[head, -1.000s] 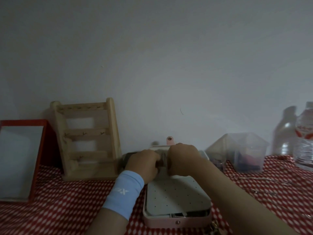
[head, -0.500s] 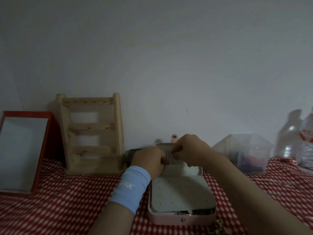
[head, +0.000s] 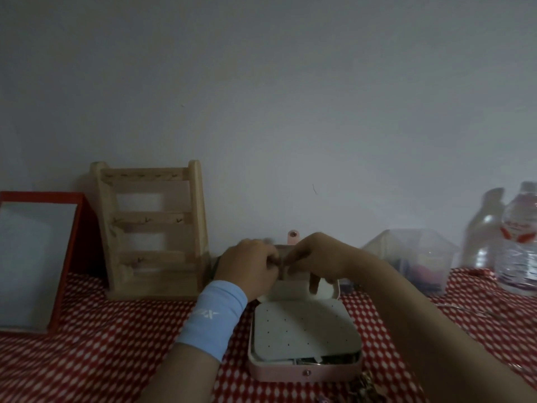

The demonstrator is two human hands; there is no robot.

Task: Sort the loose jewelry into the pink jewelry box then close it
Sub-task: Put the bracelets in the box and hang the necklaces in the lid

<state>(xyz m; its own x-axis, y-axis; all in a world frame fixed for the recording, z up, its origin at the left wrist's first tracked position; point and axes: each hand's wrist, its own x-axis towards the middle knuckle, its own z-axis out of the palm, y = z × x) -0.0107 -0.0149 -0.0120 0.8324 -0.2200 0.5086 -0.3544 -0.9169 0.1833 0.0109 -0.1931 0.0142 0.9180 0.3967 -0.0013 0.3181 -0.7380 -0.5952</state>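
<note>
Left of the box (head: 305,370), bare cloth (head: 116,344) leaves open passage. Behind-left of it stand a rack (head: 151,228) and mirror (head: 35,257); behind-right, a tub (head: 415,257) and bottle (head: 520,242). Both hands crowd its far end.

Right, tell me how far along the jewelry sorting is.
Done: pink jewelry box stands open, some pieces glinting under its perforated panel. In hand: left hand and right hand work together at the raised lid; what they pinch is blurred. Left: loose jewelry on the cloth by the box's front corner, then closing.
</note>
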